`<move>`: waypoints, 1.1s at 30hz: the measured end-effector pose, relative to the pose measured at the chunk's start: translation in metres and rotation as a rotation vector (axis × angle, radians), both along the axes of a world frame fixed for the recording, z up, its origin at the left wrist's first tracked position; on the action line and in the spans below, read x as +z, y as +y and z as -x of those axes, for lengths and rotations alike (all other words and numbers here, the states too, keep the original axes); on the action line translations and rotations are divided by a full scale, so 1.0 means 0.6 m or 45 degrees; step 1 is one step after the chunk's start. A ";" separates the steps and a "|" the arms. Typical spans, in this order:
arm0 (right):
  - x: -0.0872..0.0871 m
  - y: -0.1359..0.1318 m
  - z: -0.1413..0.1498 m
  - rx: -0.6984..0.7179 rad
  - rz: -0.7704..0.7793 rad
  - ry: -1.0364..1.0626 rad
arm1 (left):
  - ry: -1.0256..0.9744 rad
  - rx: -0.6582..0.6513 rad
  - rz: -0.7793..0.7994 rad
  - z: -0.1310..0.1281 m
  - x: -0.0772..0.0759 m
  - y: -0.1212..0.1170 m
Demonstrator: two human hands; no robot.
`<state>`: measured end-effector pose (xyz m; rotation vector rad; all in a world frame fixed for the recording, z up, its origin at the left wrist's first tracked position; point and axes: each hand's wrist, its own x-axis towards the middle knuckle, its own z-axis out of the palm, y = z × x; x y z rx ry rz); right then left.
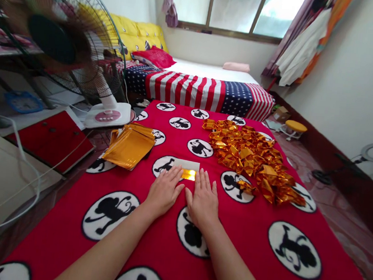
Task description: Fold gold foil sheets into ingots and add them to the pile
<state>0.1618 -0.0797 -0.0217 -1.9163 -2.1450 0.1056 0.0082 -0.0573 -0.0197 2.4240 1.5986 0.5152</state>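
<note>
A sheet of gold foil paper [189, 174] lies partly folded on the red cloth, its pale back showing along the far side and a shiny gold strip nearer me. My left hand [166, 189] rests flat on its left end, fingers stretched out. On the right end lies my right hand [203, 198], also flat with the fingers straight and the thumb apart. Parts of the paper are hidden under both hands. To the left sits a stack of flat gold foil sheets [132, 146]. A heap of folded gold foil pieces [246, 151] spreads out on the right.
The red cloth [238, 249] with monkey prints covers the surface before me. A standing fan [108, 115] is at the left, beside a red panel [52, 139]. Behind is a bed with a striped, starred cover [184, 87]. A small yellow stool [296, 126] stands at the right.
</note>
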 end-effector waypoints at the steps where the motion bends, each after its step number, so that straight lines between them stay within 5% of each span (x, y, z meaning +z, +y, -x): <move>1: 0.000 0.000 0.000 0.000 -0.001 0.006 | 0.007 0.016 -0.009 0.002 -0.001 0.000; 9: -0.003 0.007 -0.013 0.009 -0.025 0.156 | -0.083 0.036 -0.121 0.001 -0.003 0.010; 17: -0.008 0.014 -0.027 -0.160 -0.168 0.635 | -0.085 0.068 -0.203 -0.006 0.022 0.047; 22: -0.005 0.057 -0.020 -0.144 -0.293 1.310 | -0.808 0.305 -0.087 -0.007 0.010 0.070; 26: 0.004 0.098 0.007 0.019 -0.122 1.844 | -1.395 0.301 0.260 -0.010 -0.004 0.082; 33: 0.007 0.109 0.023 0.099 -0.051 2.099 | -1.614 0.221 0.455 -0.012 -0.004 0.078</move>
